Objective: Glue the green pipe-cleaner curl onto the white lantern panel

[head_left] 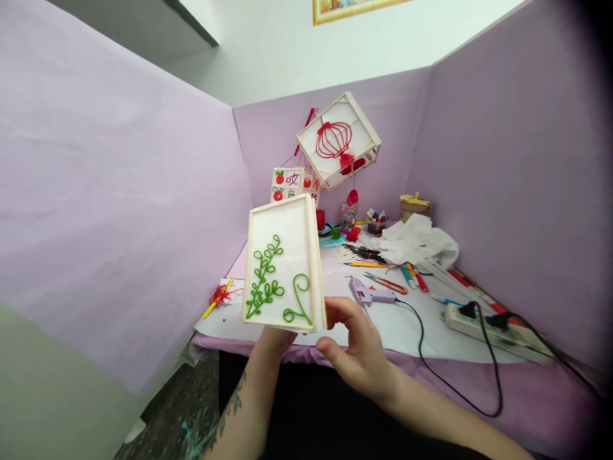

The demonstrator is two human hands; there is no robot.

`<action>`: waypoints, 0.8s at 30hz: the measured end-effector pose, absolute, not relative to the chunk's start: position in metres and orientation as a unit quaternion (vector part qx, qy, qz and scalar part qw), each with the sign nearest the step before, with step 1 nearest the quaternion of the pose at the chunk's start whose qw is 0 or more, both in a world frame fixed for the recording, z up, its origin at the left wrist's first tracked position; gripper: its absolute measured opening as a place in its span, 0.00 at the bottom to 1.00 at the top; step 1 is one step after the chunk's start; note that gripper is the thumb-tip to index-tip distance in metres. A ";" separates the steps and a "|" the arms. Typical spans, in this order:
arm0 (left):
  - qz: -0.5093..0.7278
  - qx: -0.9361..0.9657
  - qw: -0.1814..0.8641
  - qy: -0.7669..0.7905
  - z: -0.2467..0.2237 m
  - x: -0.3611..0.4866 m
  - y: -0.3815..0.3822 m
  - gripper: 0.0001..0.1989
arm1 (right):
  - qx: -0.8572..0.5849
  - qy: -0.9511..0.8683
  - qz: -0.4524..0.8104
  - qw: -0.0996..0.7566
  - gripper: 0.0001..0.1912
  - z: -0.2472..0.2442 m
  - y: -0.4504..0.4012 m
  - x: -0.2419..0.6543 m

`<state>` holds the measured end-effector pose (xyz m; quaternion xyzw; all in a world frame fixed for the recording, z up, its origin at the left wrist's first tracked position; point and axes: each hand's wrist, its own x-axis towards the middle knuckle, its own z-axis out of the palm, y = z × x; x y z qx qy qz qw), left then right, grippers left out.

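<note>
Both hands hold up a white lantern panel (283, 263) framed in pale sticks, above the near edge of the table (397, 326). Left hand (275, 337) grips it from beneath, mostly hidden behind the frame; right hand (357, 348) pinches the lower right corner, fingers curled. Green curling vines decorate the panel's face. On the table just beyond the right hand lies a purple glue gun (366, 294), its black cord trailing toward a power strip (483, 322) near the right edge. A finished lantern with a red design (339, 140) hangs over the far side.
</note>
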<state>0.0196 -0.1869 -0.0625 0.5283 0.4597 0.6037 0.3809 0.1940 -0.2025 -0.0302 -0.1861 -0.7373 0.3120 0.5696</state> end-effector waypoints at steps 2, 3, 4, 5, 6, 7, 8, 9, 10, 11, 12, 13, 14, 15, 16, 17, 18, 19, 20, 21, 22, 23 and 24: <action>0.559 0.535 0.473 0.420 -0.058 0.019 -0.197 0.23 | -0.193 -0.732 0.246 0.605 0.19 -0.018 -0.189 0.205; 0.542 0.536 0.507 0.403 -0.056 0.018 -0.201 0.25 | -0.219 -0.710 0.215 0.634 0.17 -0.010 -0.177 0.211; 0.524 0.530 0.553 0.372 -0.054 0.016 -0.204 0.26 | -0.258 -0.680 0.192 0.659 0.16 -0.001 -0.163 0.217; 0.503 0.519 0.611 0.324 -0.053 0.015 -0.206 0.27 | -0.294 -0.656 0.184 0.670 0.18 0.007 -0.148 0.224; 0.473 0.501 0.676 0.262 -0.053 0.013 -0.206 0.28 | -0.305 -0.652 0.179 0.671 0.23 0.016 -0.134 0.230; 0.428 0.481 0.741 0.188 -0.054 0.013 -0.205 0.29 | -0.299 -0.666 0.194 0.656 0.25 0.023 -0.121 0.236; 0.375 0.459 0.797 0.113 -0.056 0.012 -0.204 0.28 | -0.280 -0.687 0.223 0.632 0.26 0.029 -0.111 0.240; 0.327 0.439 0.835 0.049 -0.059 0.013 -0.204 0.27 | -0.248 -0.710 0.249 0.610 0.25 0.032 -0.104 0.244; 0.296 0.427 0.854 0.008 -0.063 0.014 -0.204 0.27 | -0.212 -0.729 0.273 0.590 0.23 0.034 -0.101 0.247; 0.287 0.416 0.863 -0.019 -0.067 0.015 -0.205 0.27 | -0.178 -0.742 0.292 0.577 0.21 0.034 -0.100 0.248; 0.299 0.403 0.864 -0.033 -0.072 0.017 -0.207 0.29 | -0.152 -0.746 0.306 0.572 0.18 0.033 -0.102 0.248; 0.324 0.389 0.861 -0.035 -0.076 0.019 -0.209 0.31 | -0.138 -0.743 0.317 0.573 0.17 0.030 -0.106 0.248; 0.354 0.376 0.856 -0.028 -0.080 0.021 -0.213 0.31 | -0.135 -0.734 0.330 0.577 0.16 0.026 -0.109 0.247; 0.383 0.365 0.848 -0.011 -0.083 0.023 -0.215 0.31 | -0.141 -0.722 0.345 0.583 0.15 0.022 -0.112 0.246; 0.412 0.358 0.838 0.016 -0.085 0.024 -0.218 0.28 | -0.149 -0.709 0.360 0.588 0.15 0.017 -0.113 0.245; 0.437 0.362 0.821 0.056 -0.086 0.024 -0.220 0.25 | -0.156 -0.696 0.372 0.594 0.15 0.014 -0.113 0.245; 0.459 0.377 0.798 0.103 -0.087 0.023 -0.220 0.22 | -0.160 -0.687 0.383 0.597 0.15 0.010 -0.112 0.245; 0.474 0.398 0.771 0.149 -0.087 0.023 -0.220 0.20 | -0.158 -0.681 0.389 0.600 0.14 0.008 -0.109 0.245; 0.481 0.421 0.746 0.190 -0.087 0.022 -0.219 0.19 | -0.155 -0.678 0.390 0.603 0.14 0.006 -0.106 0.246; 0.480 0.443 0.724 0.220 -0.087 0.021 -0.217 0.19 | -0.152 -0.677 0.387 0.608 0.13 0.004 -0.103 0.246; 0.480 0.461 0.707 0.240 -0.087 0.020 -0.215 0.20 | -0.154 -0.674 0.380 0.615 0.12 0.003 -0.100 0.246; 0.480 0.473 0.693 0.257 -0.088 0.020 -0.212 0.20 | -0.166 -0.669 0.374 0.620 0.12 0.002 -0.098 0.245; 0.485 0.479 0.679 0.273 -0.089 0.021 -0.210 0.21 | -0.184 -0.656 0.382 0.625 0.13 0.002 -0.096 0.244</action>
